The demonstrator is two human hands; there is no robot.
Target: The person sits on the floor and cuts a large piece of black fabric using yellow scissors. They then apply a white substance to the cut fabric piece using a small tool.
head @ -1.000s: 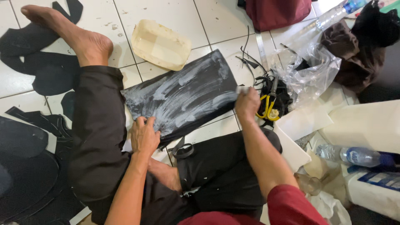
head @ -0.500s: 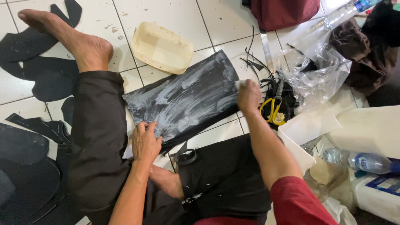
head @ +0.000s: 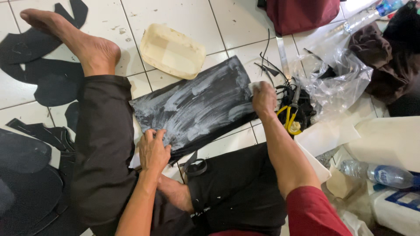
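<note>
Midway through coating, our left hand (head: 153, 148) presses flat on the black sheet (head: 197, 107) while our right hand (head: 264, 98) grips a white pad (head: 253, 86); bare patches next need steady strokes.

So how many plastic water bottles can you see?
2. One clear bottle lies at the lower right beside the white box; another bottle sits at the top right corner, partly cut off. More may hide under the clutter.

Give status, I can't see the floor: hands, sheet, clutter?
Left hand pins black sheet. Right hand presses white pad at edge. Scissors beside.
</note>
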